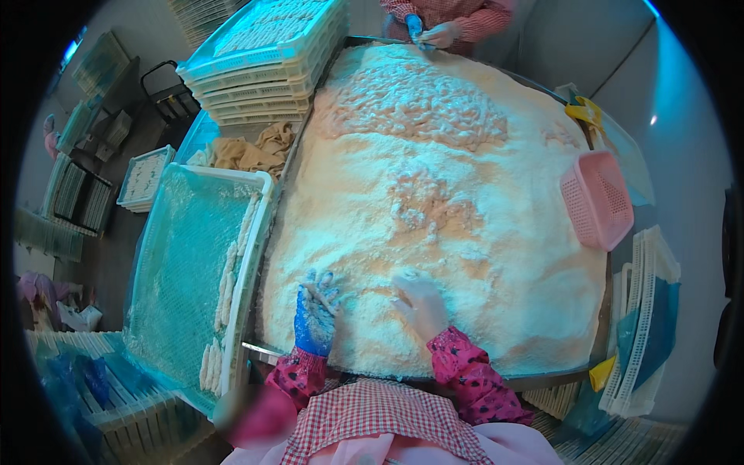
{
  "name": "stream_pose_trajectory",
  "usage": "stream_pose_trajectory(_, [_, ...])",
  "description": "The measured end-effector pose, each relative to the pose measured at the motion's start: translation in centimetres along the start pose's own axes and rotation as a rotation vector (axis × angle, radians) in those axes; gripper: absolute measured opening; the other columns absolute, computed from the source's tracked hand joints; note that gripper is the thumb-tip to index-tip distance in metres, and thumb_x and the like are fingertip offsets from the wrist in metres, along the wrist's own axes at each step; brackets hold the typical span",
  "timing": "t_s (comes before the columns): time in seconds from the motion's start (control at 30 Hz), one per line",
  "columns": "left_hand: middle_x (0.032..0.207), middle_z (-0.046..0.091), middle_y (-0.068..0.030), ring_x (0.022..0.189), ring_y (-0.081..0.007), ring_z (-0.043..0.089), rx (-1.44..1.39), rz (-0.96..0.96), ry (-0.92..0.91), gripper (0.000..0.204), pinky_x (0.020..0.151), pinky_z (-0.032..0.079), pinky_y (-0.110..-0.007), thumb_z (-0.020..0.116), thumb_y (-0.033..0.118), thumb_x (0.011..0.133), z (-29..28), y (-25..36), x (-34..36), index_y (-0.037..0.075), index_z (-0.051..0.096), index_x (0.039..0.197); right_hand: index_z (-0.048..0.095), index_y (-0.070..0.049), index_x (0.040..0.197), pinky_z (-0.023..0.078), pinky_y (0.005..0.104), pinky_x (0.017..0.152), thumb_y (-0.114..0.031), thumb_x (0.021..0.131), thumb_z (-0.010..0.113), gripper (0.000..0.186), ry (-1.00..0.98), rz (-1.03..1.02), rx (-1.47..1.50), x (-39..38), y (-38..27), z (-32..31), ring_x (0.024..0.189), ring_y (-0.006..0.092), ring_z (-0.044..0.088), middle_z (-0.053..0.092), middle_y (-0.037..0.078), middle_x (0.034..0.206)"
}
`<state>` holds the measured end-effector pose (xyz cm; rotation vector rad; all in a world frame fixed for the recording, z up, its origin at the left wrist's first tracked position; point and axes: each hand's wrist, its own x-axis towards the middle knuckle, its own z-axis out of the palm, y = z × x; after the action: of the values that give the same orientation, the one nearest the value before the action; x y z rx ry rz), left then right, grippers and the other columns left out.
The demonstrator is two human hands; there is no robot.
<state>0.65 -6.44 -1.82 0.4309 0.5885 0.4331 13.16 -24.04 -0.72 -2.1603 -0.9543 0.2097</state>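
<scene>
In the left hand [315,318], fingers loosely spread, there's a floury strip [319,296].
Can't tell if the right hand's [422,308] fingers pinch anything. I'd go light on that strip; powder [372,333] all round, tray [261,180] off left.

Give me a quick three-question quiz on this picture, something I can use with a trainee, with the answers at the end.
1. Multiple choice: what colour is the glove on the person's left hand?
A) Pink
B) Blue
C) Yellow

2. True or false: the pink basket is farther to the right than the person's right hand.

3. Fill in the blank: in the large tray with green mesh beside the left hand, the white strips lie along the ____ side, as seen in the picture.

Key: 1. B; 2. True; 3. right
</scene>
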Motion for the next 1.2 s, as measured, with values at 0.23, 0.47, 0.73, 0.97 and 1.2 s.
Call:
stream_pose_trajectory(0.23, [0.132,0.043,-0.0085,0.112,-0.0249,0.044,-0.142,-0.135,-0.047,0.049,0.098,0.032,-0.041,0.038,0.044,0.092,0.9,-1.2,0.3,0.018,0.035,0.134,0.059,-0.007,0.107,0.046,0.0329,0.079,-0.007,0.075,0.061,0.032,0.044,0.166,0.441,0.8,0.2,2.6,0.089,0.0275,0.056,0.061,0.010,0.096])
stream_pose_trajectory(0.47, [0.133,0.042,-0.0092,0.113,-0.0242,0.045,-0.302,-0.145,-0.178,0.048,0.096,0.036,-0.039,0.038,0.044,0.092,-1.4,-4.3,2.4,0.017,0.036,0.132,0.061,-0.009,0.108,0.048,0.0346,0.071,-0.003,0.076,0.060,0.032,0.051,-0.310,0.010,-0.8,-5.9,2.5,0.080,0.0252,0.058,0.063,0.009,0.098])
stream_pose_trajectory(0.73, [0.141,0.032,-0.0087,0.124,-0.0255,0.036,-0.416,0.605,-0.246,0.057,0.103,0.026,-0.043,0.042,0.043,0.090,9.4,-8.6,-0.8,0.018,0.025,0.139,0.039,-0.013,0.134,0.021,0.0483,0.104,-0.028,0.089,0.041,0.048,0.178,-0.372,-0.019,2.2,-7.1,0.8,0.127,0.0327,0.031,0.037,0.016,0.136])
stream_pose_trajectory(0.97, [0.145,0.024,-0.0092,0.133,-0.0305,0.020,-0.052,0.811,-0.429,0.066,0.108,0.016,-0.046,0.035,0.047,0.091,9.7,-8.8,0.3,0.006,0.018,0.141,0.031,-0.006,0.137,0.004,0.0392,0.109,-0.033,0.094,0.034,0.051,0.121,-0.393,0.180,3.0,-7.2,1.6,0.136,0.0288,0.014,0.023,0.017,0.144])
stream_pose_trajectory(1.2, [0.134,0.040,-0.0073,0.110,-0.0201,0.043,0.040,-0.168,-0.139,0.052,0.087,0.039,-0.037,0.035,0.044,0.093,5.0,-0.7,2.3,0.011,0.031,0.133,0.019,-0.005,0.140,0.028,0.0372,0.103,-0.043,0.094,0.035,0.062,0.104,0.456,1.406,-0.6,-2.7,2.0,0.126,0.0238,0.034,0.031,0.014,0.138])
